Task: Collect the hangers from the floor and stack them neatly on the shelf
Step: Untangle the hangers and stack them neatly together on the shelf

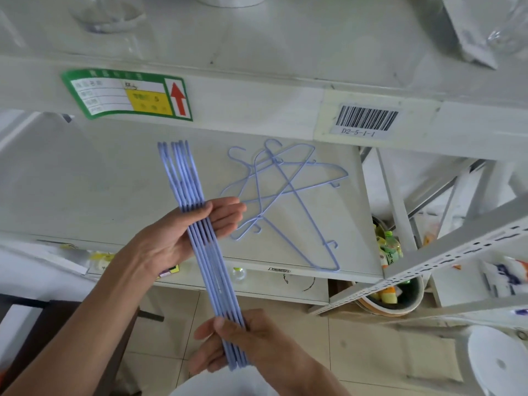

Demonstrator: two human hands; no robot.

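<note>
A bundle of several light-blue wire hangers point(205, 252) is held edge-on in front of the white shelf point(85, 181). My left hand point(183, 232) grips the bundle near its middle, thumb over the wires and fingers behind them. Near the bundle's lower end my right hand point(243, 338) pinches the wires together. The bundle's upper end reaches over the shelf board. A loose pile of light-blue hangers point(285, 192) lies criss-crossed on the shelf board to the right of the bundle, apart from both hands.
Above is another shelf board with a green label point(125, 94) and a barcode sticker point(366, 118) on its edge. Right of the shelf stands a bin point(394, 298) holding bottles. A perforated rack beam point(457, 252) slants across the right. A white stool point(500, 364) stands at the lower right.
</note>
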